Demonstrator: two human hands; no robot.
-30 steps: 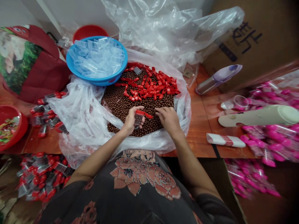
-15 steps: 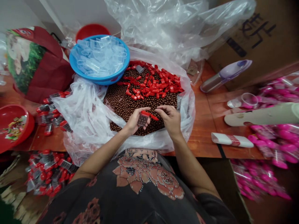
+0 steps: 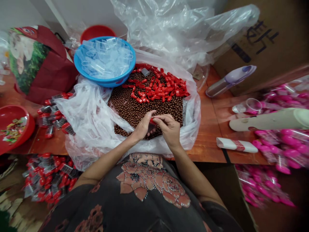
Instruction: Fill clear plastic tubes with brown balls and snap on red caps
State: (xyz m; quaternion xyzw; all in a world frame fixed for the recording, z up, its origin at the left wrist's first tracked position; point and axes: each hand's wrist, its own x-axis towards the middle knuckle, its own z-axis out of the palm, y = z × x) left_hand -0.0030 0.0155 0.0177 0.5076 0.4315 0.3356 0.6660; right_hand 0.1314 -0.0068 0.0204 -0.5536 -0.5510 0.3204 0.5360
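Note:
Over the brown balls (image 3: 127, 109) in the open plastic bag, my left hand (image 3: 143, 126) is closed around a small clear plastic container (image 3: 151, 129), now mostly hidden by fingers. My right hand (image 3: 169, 129) meets it from the other side, thumb and fingers pinched at the red cap (image 3: 152, 121) on its top. How far the cap is seated is hidden. Loose red caps (image 3: 156, 85) lie heaped on the balls just beyond my hands, with one clear container (image 3: 145, 72) among them.
A blue basin (image 3: 106, 83) of clear empty containers stands behind left. Red-capped filled containers (image 3: 48, 177) pile up at the left. A red bowl (image 3: 30, 129), a purple-topped bottle (image 3: 230, 81), a white tube (image 3: 267, 120), pink-capped containers (image 3: 289, 151) and a cardboard box (image 3: 285, 54) surround the bag.
My right hand has moved left and closed in on the container in my left hand. The red cap, which stuck out toward the right before, is now largely covered by my fingers.

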